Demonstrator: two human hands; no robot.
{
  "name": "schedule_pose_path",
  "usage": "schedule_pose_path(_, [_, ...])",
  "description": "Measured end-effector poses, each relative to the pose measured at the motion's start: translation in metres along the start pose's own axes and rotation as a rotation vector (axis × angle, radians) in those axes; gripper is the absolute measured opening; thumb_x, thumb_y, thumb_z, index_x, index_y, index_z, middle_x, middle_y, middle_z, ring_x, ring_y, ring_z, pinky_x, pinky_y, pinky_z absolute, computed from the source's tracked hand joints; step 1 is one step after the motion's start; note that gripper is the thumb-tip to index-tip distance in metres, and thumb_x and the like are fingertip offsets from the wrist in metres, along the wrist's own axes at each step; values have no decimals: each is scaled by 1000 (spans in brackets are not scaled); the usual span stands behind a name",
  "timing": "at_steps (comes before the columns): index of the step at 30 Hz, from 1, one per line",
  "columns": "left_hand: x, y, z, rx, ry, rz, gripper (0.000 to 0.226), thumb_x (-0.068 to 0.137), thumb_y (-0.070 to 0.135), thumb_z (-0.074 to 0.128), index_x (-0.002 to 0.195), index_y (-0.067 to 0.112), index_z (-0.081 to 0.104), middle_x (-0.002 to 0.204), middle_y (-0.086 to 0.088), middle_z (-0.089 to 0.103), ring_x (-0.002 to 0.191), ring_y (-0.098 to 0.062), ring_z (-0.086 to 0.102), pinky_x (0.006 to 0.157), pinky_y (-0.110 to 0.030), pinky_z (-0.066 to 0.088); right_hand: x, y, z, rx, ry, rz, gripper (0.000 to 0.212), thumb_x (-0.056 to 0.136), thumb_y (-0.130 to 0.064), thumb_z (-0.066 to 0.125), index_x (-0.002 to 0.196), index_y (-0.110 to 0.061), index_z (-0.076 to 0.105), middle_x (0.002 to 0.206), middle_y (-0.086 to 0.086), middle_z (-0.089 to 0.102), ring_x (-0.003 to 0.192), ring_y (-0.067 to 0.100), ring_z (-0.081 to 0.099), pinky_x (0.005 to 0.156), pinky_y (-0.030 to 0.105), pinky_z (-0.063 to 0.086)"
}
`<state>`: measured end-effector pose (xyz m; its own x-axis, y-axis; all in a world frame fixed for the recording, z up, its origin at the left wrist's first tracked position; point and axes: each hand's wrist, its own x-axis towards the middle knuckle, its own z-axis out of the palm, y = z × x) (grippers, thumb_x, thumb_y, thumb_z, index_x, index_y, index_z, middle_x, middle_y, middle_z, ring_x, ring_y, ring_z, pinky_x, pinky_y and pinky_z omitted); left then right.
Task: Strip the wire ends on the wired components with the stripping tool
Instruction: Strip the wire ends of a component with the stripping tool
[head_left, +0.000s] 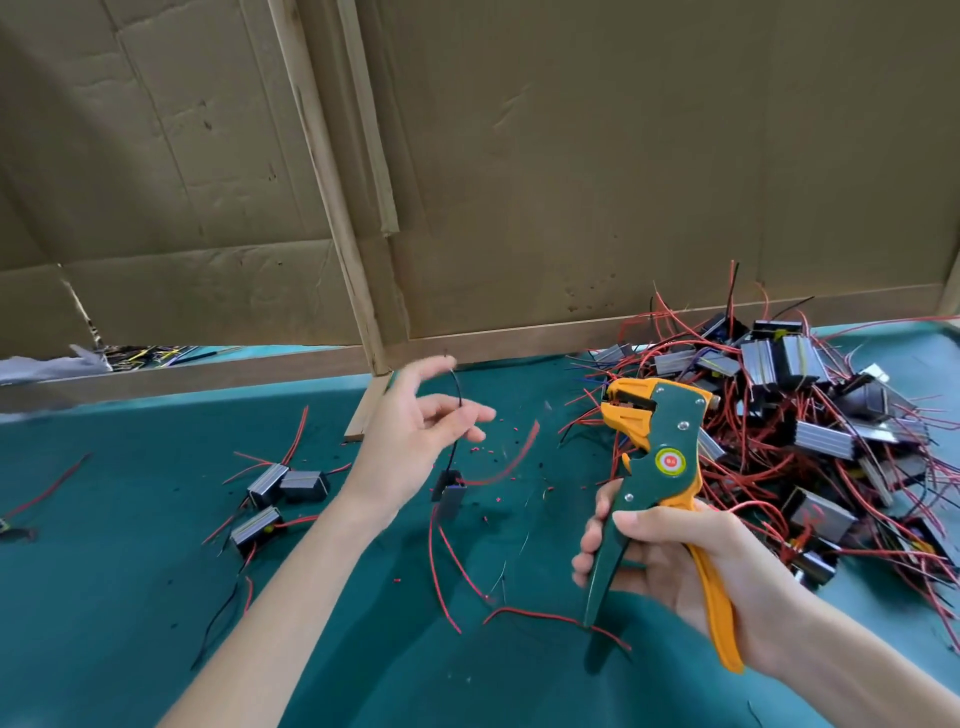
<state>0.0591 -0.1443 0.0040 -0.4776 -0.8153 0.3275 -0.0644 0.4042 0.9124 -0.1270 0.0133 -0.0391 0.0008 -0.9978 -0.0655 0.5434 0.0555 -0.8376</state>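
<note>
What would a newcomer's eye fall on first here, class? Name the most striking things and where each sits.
The orange and green stripping tool, gripped in the right hand at centre right, stands out first. Behind it, a tangled pile of wired components with red wires fills the right side of the table. At centre, a small component dangles on a black wire by the left hand.
</note>
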Motion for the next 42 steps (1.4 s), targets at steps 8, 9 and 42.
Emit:
schedule_pose_path(8, [-14, -7, 23, 277, -123, 3, 22, 99, 8, 43, 89, 19, 59, 78, 5, 71, 60, -7, 59, 69, -18, 48, 3, 5, -1, -22, 18, 60, 29, 57, -10, 78, 82, -2, 69, 82, 27, 62, 76, 43, 65, 73, 50, 56])
schedule_pose_path(9, [-14, -7, 25, 269, -128, -2, 23, 99, 7, 42, 91, 21, 59, 78, 7, 70, 59, -7, 57, 68, -18, 48, 3, 5, -2, -25, 19, 61, 28, 57, -10, 78, 82, -2, 70, 82, 27, 62, 76, 43, 65, 73, 49, 56])
schedule_pose_path(42, [-21, 21, 35, -121, -121, 86, 15, 85, 14, 69, 76, 25, 73, 72, 13, 67, 67, 0, 55, 65, -11, 44, -10, -9, 11, -140, -135, 92, 24, 59, -10, 73, 80, 0, 66, 78, 29, 60, 72, 43, 64, 69, 48, 56])
